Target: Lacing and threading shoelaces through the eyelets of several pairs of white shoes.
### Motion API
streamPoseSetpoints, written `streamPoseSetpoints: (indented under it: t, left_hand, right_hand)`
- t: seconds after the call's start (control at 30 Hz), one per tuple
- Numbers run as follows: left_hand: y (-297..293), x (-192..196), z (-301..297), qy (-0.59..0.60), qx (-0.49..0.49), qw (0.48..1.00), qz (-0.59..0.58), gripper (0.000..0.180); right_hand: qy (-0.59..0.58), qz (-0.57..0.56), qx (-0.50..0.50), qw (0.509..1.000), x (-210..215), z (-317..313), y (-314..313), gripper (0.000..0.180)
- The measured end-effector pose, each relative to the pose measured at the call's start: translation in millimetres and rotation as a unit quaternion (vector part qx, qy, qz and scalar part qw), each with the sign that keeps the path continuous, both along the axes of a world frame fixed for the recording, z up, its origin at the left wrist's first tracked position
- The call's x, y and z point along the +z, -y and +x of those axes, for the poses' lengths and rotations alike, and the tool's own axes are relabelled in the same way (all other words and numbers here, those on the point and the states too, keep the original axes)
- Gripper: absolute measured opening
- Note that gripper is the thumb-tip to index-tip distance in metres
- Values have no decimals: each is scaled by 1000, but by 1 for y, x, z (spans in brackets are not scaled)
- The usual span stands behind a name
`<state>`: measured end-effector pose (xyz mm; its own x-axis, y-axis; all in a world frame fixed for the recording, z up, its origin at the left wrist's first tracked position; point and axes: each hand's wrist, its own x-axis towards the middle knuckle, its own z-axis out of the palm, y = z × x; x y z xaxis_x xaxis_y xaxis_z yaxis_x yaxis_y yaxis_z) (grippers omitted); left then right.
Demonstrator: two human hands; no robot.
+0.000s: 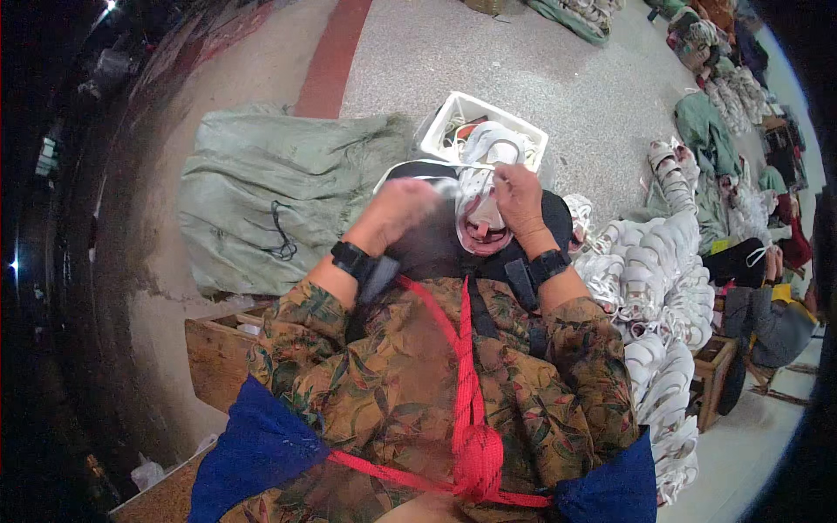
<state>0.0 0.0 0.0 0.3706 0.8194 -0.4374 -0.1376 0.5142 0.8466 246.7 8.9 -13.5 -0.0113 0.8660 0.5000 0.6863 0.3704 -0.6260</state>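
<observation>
The shoe (475, 213) sits between the two hands, over the dark lap (425, 240), and its long axis runs nearly straight away from the body, the open pink-lined heel toward the person and the toe toward the white bin (504, 113). The right hand (520, 193) is plainly the nearer one, just beside the shoe's right edge, with thumb and fingers closed in a narrow pinch that looks to be on the white lace (445, 163). From that pinch the lace stretches leftward across the toe end, roughly square to the shoe's length, then bends down toward the left hand (403, 207). That hand stands off to the shoe's left with a gap between (it is badly blurred, so I cannot tell whether its fingers grip the lace or are loose). The relation that matters, I judge, is this crossing: the shoe lies lengthwise, the lace sideways, so any pull between the hands works across the toe end rather than along the shoe. Whether the lace is threaded there is too small to tell.
</observation>
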Motion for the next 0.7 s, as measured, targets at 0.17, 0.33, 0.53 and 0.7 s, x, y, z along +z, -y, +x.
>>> streamPoseSetpoints:
  t: [0.17, 0.33, 0.53, 0.7]
  left_hand:
    - [-24, -7, -14, 186, 257, 949, -4, 6]
    - [-38, -1, 28, 187, 212, 959, 37, 8]
    - [-59, -2, 58, 71, 91, 992, 44, 9]
    - [-69, -24, 77, -38, 31, 990, 130, 8]
  right_hand:
    - [115, -121, 4, 986, -1, -15, -4, 6]
    - [27, -105, 98, 989, -7, 5, -4, 7]
    - [40, -128, 51, 990, -12, 0, -5, 12]
    - [200, -50, 22, 978, -6, -10, -3, 22]
